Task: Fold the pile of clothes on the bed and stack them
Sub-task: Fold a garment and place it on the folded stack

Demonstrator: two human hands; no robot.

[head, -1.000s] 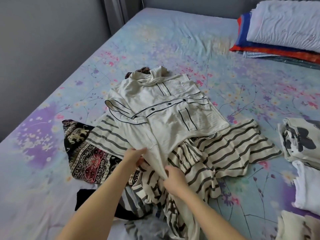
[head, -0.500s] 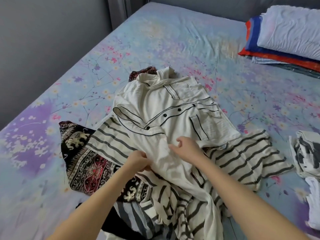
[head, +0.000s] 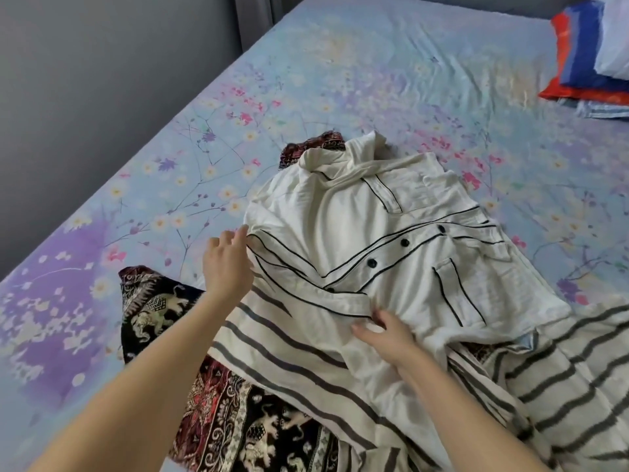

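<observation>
Cream top (head: 340,216) lies spread on the bed (head: 374,80), unfolded, over a striped garment (head: 299,356) and a patterned cloth (head: 238,424) that also await folding. Your left hand (head: 227,264) touches its side edge and your right hand (head: 386,332) rests near its hem, both loose-fingered, gripping nothing.

My left hand (head: 227,264) reaches out ahead of me, back up, fingers loose and nearly straight, gripping nothing. My right hand (head: 388,335) sits nearer to me and further right, palm down, thumb out to the left, fingers spread and slightly bent. My bare left forearm (head: 146,379) and right forearm (head: 456,420) come in from below, angling towards each other.
</observation>
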